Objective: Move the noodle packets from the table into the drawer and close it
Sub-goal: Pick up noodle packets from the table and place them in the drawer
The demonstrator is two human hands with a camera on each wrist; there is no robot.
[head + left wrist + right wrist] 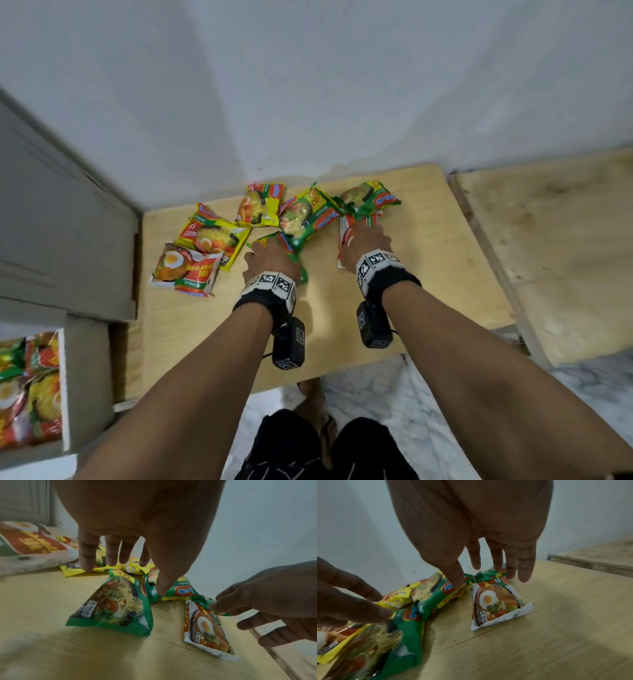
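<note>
Both hands reach down with fingers spread: left hand [270, 255] over a green packet [113, 605], right hand [364, 244] over a white packet [496, 601]; neither grips yet. The slick wrappers overlap neighbours, so a lift could drag others off the table [428, 274]; the drawer [65, 387] stands open near left

I see packets [202, 240] spread along the table's [428, 274] far edge by the wall [308, 85]. My left hand [270, 257] and right hand [366, 243] hover over the middle ones. The open drawer [66, 387], with packets in it, sits left of the table.

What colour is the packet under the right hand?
White and red packet with a fried-egg picture; clearest in the right wrist view.
</note>
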